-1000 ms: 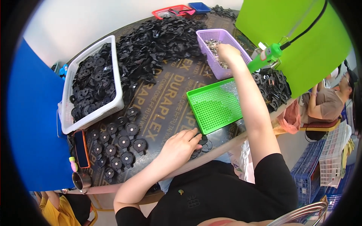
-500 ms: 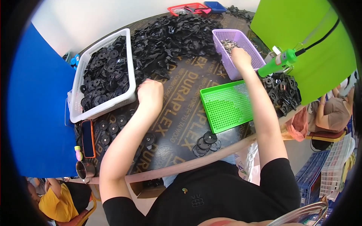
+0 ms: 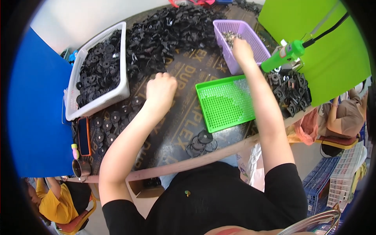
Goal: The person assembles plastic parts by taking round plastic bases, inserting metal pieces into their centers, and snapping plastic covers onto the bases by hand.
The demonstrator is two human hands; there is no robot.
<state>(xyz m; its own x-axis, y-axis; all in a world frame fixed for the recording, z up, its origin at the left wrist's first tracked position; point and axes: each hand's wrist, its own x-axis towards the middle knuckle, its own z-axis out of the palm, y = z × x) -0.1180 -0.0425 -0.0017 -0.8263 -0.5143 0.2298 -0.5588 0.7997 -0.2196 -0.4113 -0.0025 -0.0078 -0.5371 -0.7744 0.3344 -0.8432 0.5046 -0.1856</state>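
My right hand reaches into the purple basket, its fingers bent down and drawn together at the small metal parts lying inside. What its fingertips hold, if anything, is hidden. Above the middle of the table, just in front of a big heap of black plastic parts, my left hand is closed with its knuckles up. Anything in its grip is out of sight. Between my arms lies a shallow green tray with holes. Several round black discs rest near the table's front edge.
At left stands a white basket of round black parts; more discs lie beside it. An orange-edged phone and a metal cup are close by. A green electric screwdriver hangs at right over black parts.
My left hand has moved right and away from the white basket. My right hand stays in the purple basket. The whole view has shifted a little, so the table things appear higher and further left.
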